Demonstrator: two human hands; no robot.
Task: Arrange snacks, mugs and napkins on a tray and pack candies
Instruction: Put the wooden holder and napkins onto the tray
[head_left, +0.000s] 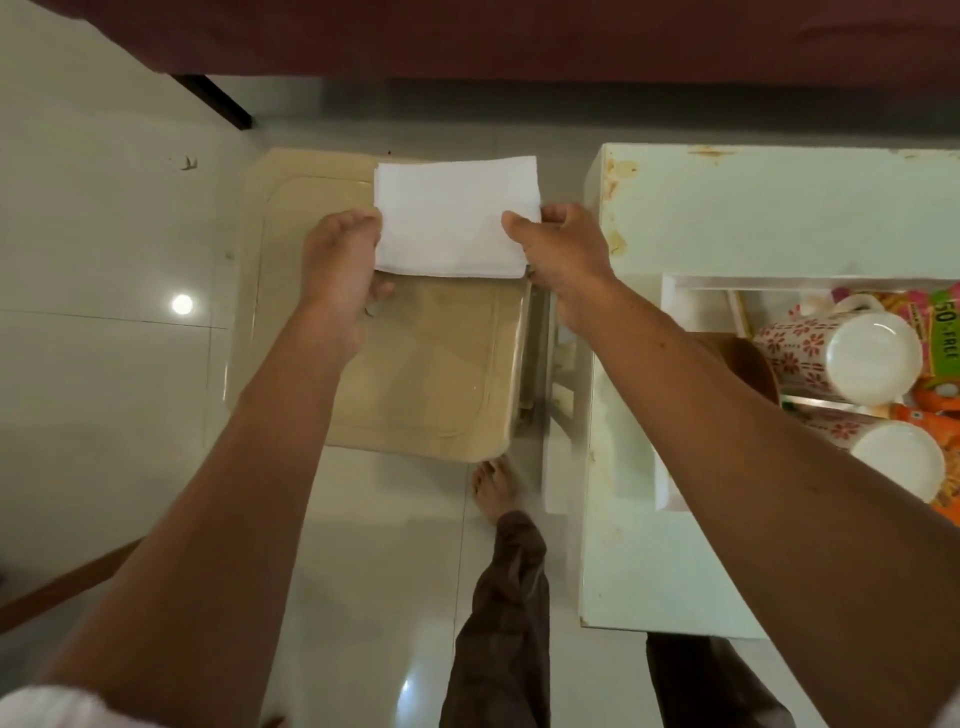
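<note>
**Folded napkin held by both hands over a beige stool**

While both arms reach forward, a white folded napkin (456, 217) is stretched flat between the hands, above the far half of a beige plastic stool (415, 374). Whether its lower edge touches the stool top cannot be told. The left hand (340, 260) pinches the napkin's left edge, thumb on top and fingers curled under. The right hand (558, 249) pinches the right edge the same way, thumb (517, 228) lying on the paper. So the hands are apart, one napkin's width between them, each closed on its own side of the sheet.

Just right of the stool stands a white table (727, 218) with rust-stained paint. On it sits a white tray (670, 312), its near left corner partly hidden by the right forearm. Two white mugs with a red flower pattern lie on their sides in the tray, bases toward the camera: one farther (831, 358), one nearer (878, 452). Orange and green snack packets (940, 332) lie beside and behind them at the right edge.

Below, a bare foot (493, 488) and a dark trouser leg stand on the glossy tiled floor (104, 260).
</note>
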